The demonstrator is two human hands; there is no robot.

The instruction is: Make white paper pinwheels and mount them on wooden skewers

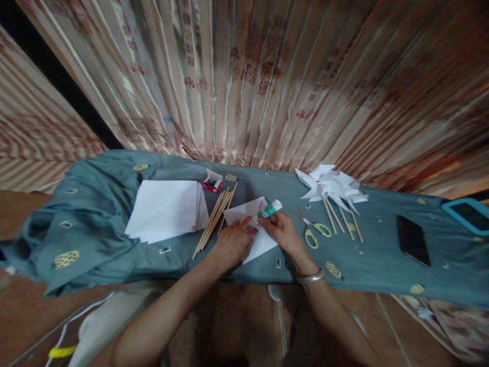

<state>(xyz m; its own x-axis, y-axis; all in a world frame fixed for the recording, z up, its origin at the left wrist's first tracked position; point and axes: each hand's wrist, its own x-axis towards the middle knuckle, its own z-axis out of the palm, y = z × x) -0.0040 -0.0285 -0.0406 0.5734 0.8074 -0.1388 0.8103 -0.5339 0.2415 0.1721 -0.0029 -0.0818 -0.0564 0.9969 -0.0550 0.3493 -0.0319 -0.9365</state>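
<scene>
My right hand (283, 232) grips a small green and white glue tube (270, 208), its tip pointing left onto a folded white paper square (250, 210) on the blue-grey cloth (367, 260). My left hand (232, 243) lies flat on the paper's near left part, pressing it down with fingers stretched out. A silver bangle sits on my right wrist.
A stack of white paper sheets (166, 209) lies to the left, with a bundle of wooden sticks (215, 217) beside it and a small red box (212, 181) behind. To the right are green-handled scissors (314, 230), finished white pinwheels (331, 186) on sticks, a black phone (412, 239) and a blue-cased tablet (469, 214).
</scene>
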